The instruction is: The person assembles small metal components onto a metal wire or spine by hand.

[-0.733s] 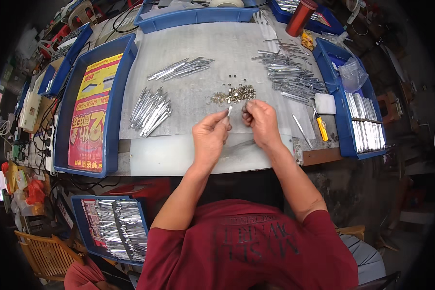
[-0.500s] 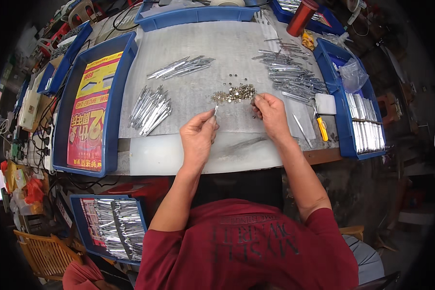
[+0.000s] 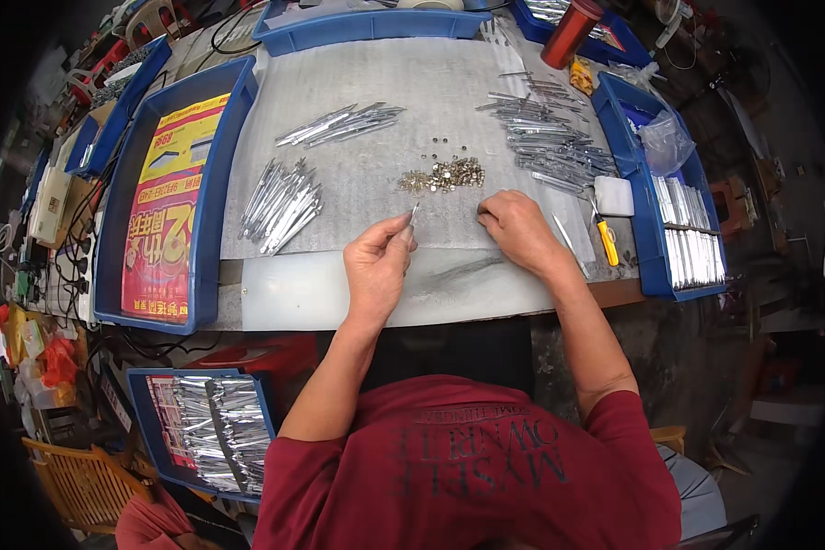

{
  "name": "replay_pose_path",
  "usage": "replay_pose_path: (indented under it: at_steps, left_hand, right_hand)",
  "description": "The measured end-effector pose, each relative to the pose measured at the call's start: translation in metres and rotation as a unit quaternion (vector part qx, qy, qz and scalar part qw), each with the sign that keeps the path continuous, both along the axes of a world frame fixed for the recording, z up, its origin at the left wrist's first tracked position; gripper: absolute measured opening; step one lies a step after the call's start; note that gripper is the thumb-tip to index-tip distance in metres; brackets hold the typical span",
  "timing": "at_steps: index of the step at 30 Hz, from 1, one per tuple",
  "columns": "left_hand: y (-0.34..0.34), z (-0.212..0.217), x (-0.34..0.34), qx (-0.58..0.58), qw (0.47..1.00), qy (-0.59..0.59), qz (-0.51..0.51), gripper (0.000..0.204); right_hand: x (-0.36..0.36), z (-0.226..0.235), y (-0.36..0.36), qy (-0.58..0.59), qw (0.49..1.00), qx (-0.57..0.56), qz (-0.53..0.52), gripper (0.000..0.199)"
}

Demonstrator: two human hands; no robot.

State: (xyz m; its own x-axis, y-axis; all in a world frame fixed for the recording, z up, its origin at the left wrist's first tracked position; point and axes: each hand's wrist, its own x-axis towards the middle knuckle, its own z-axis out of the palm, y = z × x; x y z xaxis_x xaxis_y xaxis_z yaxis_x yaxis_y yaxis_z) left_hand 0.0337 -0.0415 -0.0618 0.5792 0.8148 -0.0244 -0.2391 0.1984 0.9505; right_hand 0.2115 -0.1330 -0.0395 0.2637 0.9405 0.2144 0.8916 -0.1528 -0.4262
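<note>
Between the thumb and fingers of my left hand (image 3: 379, 266) is a slim silver metal strip (image 3: 416, 210), its tip pointing up past the fingertips. My right hand (image 3: 519, 227) is closed with curled fingers over the white sheet (image 3: 339, 192); whatever it pinches is hidden. Just beyond both hands lies a heap of small brass-coloured round fittings (image 3: 445, 175), and several darker ones sit apart behind it. Two bundles of slim silver strips (image 3: 281, 207) rest to the left. A larger spread of similar strips (image 3: 550, 137) lies right of the heap.
A blue tray (image 3: 232, 165) lined with a printed sheet stands at the left, another (image 3: 376, 35) at the back. At the right, a blue tray (image 3: 646, 192) holds packed strips. Nearby are a yellow-handled tool (image 3: 608, 243), a white block (image 3: 613, 196) and a red cylinder (image 3: 571, 34).
My right hand has drawn back slightly from the heap and turned, its fingers curling in. The left hand has shifted a little to the right with the strip.
</note>
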Motion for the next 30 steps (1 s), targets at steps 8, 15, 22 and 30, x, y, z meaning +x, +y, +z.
replay_pose_path:
  at_steps: [8, 15, 22, 30]
  left_hand:
    - [-0.003, 0.0, 0.001, 0.015, 1.0, 0.002, -0.004, 0.017]
    - [-0.006, 0.002, 0.002, 0.019, 1.0, 0.004, -0.007, 0.017]
    - [-0.006, 0.0, 0.002, 0.035, 0.999, 0.009, -0.003, 0.017]
    - [-0.006, 0.0, 0.001, 0.029, 1.0, 0.007, -0.008, 0.017]
  right_hand:
    - [-0.001, -0.006, 0.005, -0.084, 0.996, -0.018, 0.017, 0.006]
    - [0.007, -0.016, 0.011, -0.069, 0.997, 0.018, -0.018, 0.006]
    - [0.005, -0.02, 0.008, -0.107, 0.989, 0.096, 0.023, 0.004]
    - [0.014, -0.004, 0.003, -0.013, 0.998, 0.068, 0.003, 0.009]
